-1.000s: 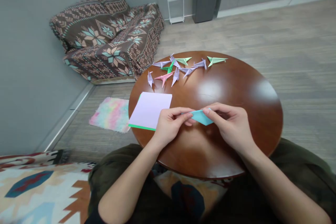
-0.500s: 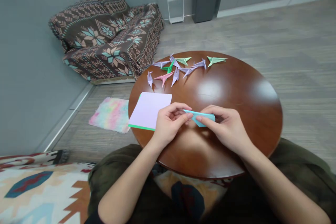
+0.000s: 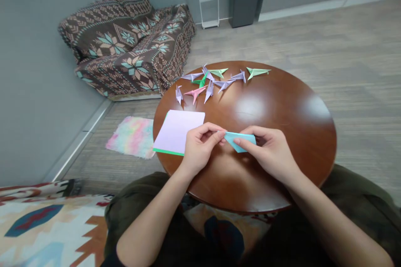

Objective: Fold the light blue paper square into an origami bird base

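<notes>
Between my two hands is a folded piece of light blue origami paper (image 3: pixel 238 141), held just above the brown round table (image 3: pixel 282 167). My left hand (image 3: pixel 201 145) pinches its narrow pointed left end between thumb and fingertips. At the wider right end, my right hand (image 3: pixel 270 145) grips the paper, thumb on the near face and fingers behind. A stack of square paper (image 3: pixel 178 131), lilac on top with a green edge showing below, lies to the left, partly behind my left hand.
Several folded paper cranes stand at the table's far side, among them a pink crane (image 3: pixel 195 93), a dark green crane (image 3: pixel 200 80) and a light green crane (image 3: pixel 257 72). A patterned sofa (image 3: pixel 134 50) and a pastel rug (image 3: pixel 131 137) are beyond the table's left edge.
My left hand has slid slightly left along the blue paper to its tip, uncovering more of it. My right hand keeps its grip in nearly the same place.
</notes>
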`<state>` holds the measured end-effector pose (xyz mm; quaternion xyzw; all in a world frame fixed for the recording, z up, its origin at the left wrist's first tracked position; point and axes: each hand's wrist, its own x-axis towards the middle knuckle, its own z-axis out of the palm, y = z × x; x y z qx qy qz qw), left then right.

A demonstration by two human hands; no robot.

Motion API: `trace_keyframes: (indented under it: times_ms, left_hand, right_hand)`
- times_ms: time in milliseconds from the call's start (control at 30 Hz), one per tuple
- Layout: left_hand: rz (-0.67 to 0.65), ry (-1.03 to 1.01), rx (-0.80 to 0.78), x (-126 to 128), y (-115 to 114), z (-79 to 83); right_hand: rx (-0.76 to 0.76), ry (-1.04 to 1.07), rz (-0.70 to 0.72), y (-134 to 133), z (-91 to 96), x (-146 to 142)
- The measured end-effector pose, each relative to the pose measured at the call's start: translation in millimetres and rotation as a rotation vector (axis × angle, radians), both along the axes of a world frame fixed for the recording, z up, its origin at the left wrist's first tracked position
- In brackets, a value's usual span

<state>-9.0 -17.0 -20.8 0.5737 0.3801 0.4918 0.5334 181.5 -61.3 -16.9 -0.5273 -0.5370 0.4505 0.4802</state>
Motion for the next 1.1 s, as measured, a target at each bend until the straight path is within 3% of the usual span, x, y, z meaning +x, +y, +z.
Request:
trace_keyframes:
  times_ms: [133,300,533,600,833,1100]
  left_hand:
    - [0.009,-0.006,0.022,0.5,-1.5,-0.7]
    - [0.039,0.022,0.088,1.0,-5.5,-5.6]
    - [0.054,0.047,0.324,-1.2,-6.6,-11.3]
    - [0.048,0.054,0.306,0.3,-6.9,-10.5]
    - [-0.037,0.035,0.007,4.4,-4.5,-4.3]
    - [-0.039,0.092,0.018,3.7,-4.2,-2.7]
  right_hand:
    - [-0.064,0.163,-0.095,2.4,-4.0,3.6]
    - [-0.119,0.36,-0.074,6.3,-8.6,7.5]
    - [-0.106,0.443,-0.095,8.3,-12.3,6.7]
    - [-0.072,0.427,-0.123,8.4,-12.6,6.9]
    - [0.083,0.086,-0.205,3.3,-1.9,2.7]
    - [0.17,0.003,-0.189,1.8,-1.6,1.5]
